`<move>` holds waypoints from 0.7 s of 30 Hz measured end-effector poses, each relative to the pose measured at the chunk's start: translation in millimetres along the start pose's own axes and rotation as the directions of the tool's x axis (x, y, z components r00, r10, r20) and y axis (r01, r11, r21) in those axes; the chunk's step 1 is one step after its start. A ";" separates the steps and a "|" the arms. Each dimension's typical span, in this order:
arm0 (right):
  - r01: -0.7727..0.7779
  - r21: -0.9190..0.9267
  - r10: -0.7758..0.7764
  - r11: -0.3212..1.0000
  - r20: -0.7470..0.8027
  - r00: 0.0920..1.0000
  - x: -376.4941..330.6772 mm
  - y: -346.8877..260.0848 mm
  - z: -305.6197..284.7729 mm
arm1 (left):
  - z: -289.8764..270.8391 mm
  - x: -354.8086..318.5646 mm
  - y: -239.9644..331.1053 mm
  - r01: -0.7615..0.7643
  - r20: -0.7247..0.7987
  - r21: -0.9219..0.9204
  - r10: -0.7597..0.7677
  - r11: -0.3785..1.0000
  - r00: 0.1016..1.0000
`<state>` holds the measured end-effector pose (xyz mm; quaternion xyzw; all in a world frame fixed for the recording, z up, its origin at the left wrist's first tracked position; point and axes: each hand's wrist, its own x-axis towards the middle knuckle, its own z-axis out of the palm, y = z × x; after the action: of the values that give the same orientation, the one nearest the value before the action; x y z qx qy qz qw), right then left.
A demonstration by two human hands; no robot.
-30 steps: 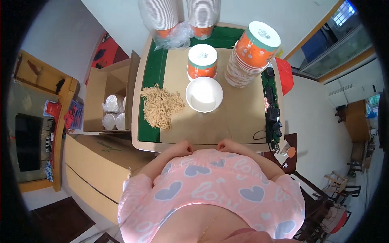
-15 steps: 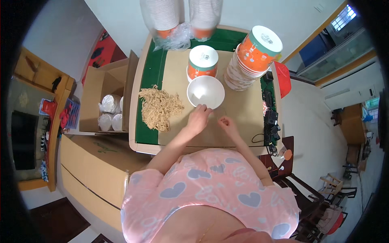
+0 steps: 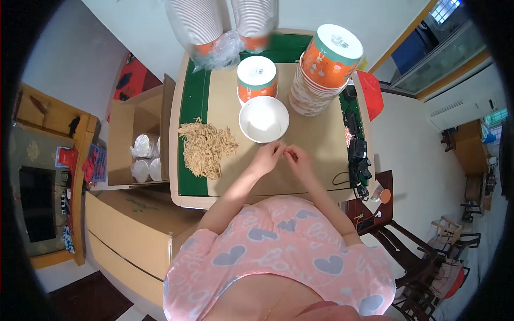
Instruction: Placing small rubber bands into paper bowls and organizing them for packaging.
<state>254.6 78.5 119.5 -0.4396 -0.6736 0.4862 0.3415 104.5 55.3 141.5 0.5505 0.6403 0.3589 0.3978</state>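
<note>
Just in front of an open white paper bowl (image 3: 264, 119), my left hand (image 3: 269, 156) and my right hand (image 3: 297, 159) meet with fingertips pinched close together. Whatever lies between the fingers is too small to make out. Behind the bowl stands an upside-down orange and green paper bowl (image 3: 257, 80). To the left of my hands lies a loose heap of tan strings (image 3: 208, 148). A taller stack of bowls (image 3: 321, 75), topped by an upturned orange one, stands at the back right, apart from my hands.
Tall bagged stacks of white cups or bowls (image 3: 199, 21) stand at the table's far edge. Black adapters and cables (image 3: 357, 155) line the right edge. A cardboard box (image 3: 120, 128) holding wrapped white items is left of the table; a larger carton (image 3: 126, 224) sits nearer.
My left hand has left the white bowl's rim. Both hands have come together at the fingertips. The view has shifted slightly.
</note>
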 end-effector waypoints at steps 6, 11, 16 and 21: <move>-0.136 0.152 0.125 0.979 0.077 0.989 -1.2 11.3 -0.6 | 5.9 -0.2 -26.9 0.037 0.100 -0.226 -0.015 0.973 0.995; -0.242 0.210 0.218 0.947 0.130 0.967 -1.8 10.0 -2.5 | -1.3 -8.2 -25.7 0.248 0.265 -0.409 -0.146 0.878 0.953; -0.260 0.171 0.244 0.950 0.111 0.963 0.5 2.6 -4.8 | -6.4 -11.0 -20.6 0.243 0.258 -0.438 -0.138 0.866 0.956; -0.185 0.186 0.174 0.965 0.073 0.982 0.0 15.2 -2.3 | -10.9 -3.6 -8.0 0.560 0.437 -0.413 -0.383 0.718 0.814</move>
<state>260.6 81.4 105.6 -0.4501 -0.5902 0.5899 0.3179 91.5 50.4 139.3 0.2871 0.5641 0.3099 0.7095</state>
